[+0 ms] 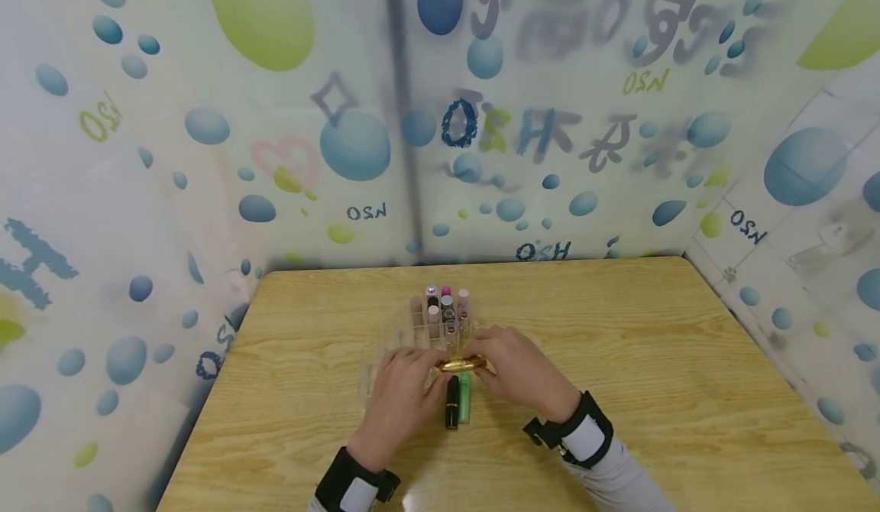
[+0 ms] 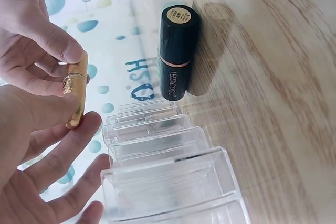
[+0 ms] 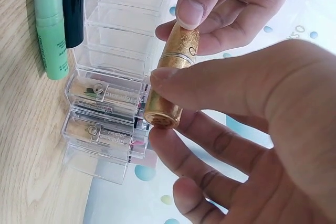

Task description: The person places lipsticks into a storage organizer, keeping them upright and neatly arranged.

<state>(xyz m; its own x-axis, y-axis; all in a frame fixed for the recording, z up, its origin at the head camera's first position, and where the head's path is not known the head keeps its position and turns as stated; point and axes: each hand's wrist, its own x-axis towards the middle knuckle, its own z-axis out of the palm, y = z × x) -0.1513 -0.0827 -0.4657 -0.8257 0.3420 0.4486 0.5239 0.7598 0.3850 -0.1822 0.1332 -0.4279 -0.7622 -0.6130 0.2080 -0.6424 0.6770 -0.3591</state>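
Note:
A gold lipstick tube [image 1: 462, 364] is held level between both hands, above the table. My left hand [image 1: 404, 391] pinches one end with thumb and fingers, while my right hand [image 1: 521, 368] pinches the other. The right wrist view shows the tube [image 3: 169, 77] closed, a silver band round its middle. Below the hands, a black lipstick [image 1: 451, 403] and a light green tube [image 1: 464, 398] lie side by side on the table. Just beyond is a clear stepped organizer [image 2: 173, 166] with several compartments, partly hidden by my left hand in the head view.
Several lipsticks [image 1: 447, 302] stand in the organizer's back and right compartments. The wooden table [image 1: 605, 321] reaches to walls hung with a patterned sheet [image 1: 357, 145] at the back and sides.

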